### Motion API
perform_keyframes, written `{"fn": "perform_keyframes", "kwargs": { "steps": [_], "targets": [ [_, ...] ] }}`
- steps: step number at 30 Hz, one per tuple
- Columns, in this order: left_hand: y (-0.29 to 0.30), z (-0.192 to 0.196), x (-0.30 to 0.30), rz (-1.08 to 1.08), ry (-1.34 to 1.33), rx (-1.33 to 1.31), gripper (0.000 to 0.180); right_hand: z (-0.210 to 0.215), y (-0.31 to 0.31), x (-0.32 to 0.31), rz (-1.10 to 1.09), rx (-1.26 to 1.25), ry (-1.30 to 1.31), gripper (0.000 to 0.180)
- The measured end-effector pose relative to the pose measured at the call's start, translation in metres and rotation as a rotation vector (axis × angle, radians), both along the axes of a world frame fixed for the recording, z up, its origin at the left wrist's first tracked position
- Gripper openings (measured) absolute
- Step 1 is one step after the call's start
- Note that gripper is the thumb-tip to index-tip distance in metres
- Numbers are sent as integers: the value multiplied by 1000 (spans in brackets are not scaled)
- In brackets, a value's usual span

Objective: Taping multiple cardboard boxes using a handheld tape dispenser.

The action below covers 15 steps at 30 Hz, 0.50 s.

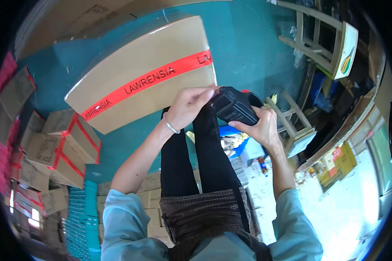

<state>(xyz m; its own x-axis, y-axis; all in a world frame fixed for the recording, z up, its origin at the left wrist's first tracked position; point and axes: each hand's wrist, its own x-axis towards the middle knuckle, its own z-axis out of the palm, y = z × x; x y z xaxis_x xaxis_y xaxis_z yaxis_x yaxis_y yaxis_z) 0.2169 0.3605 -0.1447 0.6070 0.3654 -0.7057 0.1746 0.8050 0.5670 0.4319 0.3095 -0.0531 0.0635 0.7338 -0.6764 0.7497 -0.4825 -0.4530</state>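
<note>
My right hand (264,128) is wrapped round a black tape dispenser (236,108), thumb on its near side. A bit of red shows at the dispenser's far edge. My left hand (188,107), with a pale bracelet at the wrist, pinches thumb and forefinger together at the dispenser's left end. A sliver of red tape shows at those fingertips, mostly hidden by them. Beyond my left hand stands a large brown carton (148,69), with a printed red tape band (150,82) running across its side.
Red-taped cartons (59,152) are piled at the left, near teal boxes (82,217). A wooden stool (322,35) lies tipped at the far right, with scissors pictured or resting on its seat. Another stool (298,139) and a blue container (231,130) are nearer. The floor (244,48) is green.
</note>
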Motion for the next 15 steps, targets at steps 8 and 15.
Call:
{"fn": "perform_keyframes", "kwargs": {
  "steps": [8,15],
  "targets": [
    [129,27,26,-297,329,239,20,-11,-102,4,-459,22,148,39],
    [226,-185,28,-728,857,759,44,-143,-128,-62,-793,-638,-28,70]
  ]
}}
